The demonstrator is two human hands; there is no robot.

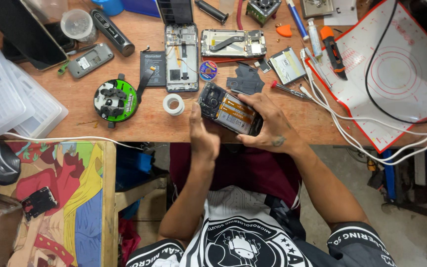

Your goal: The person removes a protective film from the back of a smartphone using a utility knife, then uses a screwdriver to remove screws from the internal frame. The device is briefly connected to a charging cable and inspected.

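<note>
Two hands on one opened phone [229, 112] at the near edge of the wooden workbench [144, 121], and that phone sits tilted, camera end up toward ten o'clock, its back cover off, gold-and-black battery and circuit board showing. Left hand [202, 134] presses in from the phone's eight o'clock side, fingers closed against its lower edge. Right hand [268, 124] wraps it from four o'clock, fingers curled over the far long side, thumb underneath, a firm clamp on the body.

Look around it: a roll of white tape [174, 104] lies just beside the phone at nine o'clock, and farther that way a round green-and-black tool holder [116, 101]. At twelve o'clock, a second stripped phone [181, 57] lies flat with its loose black battery [153, 68] touching its left side. A dark plastic cover piece [245, 80] rests near the phone at one o'clock, a red-handled screwdriver [286, 89] at two o'clock. Well out at three o'clock, a pale repair mat with a red border [401, 74], white cables [371, 126] trailing over its corner.
</note>
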